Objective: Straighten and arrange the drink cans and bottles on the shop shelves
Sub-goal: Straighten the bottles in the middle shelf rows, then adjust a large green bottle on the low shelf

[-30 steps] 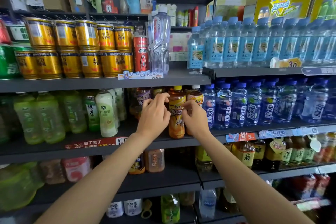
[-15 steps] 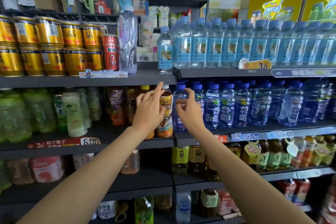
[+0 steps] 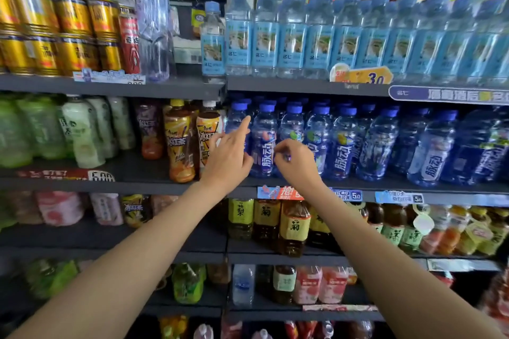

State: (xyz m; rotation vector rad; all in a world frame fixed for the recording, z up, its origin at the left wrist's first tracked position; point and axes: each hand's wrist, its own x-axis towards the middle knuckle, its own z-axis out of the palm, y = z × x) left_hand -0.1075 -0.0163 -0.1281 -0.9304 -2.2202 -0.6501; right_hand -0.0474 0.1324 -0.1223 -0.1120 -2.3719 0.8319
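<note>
Both hands sit at the left end of the blue bottles (image 3: 264,143), likely to square up that front row. The left hand (image 3: 228,157) has its fingers straight, forefinger up along the end bottle. The right hand (image 3: 296,162) curls just right of it; whether it grips a bottle is hidden, and blur smears the labels

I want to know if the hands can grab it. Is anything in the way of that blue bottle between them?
Nothing visible blocks it. The blue bottle stands at the shelf's front edge, with the left hand and right hand already on either side of it.
</note>
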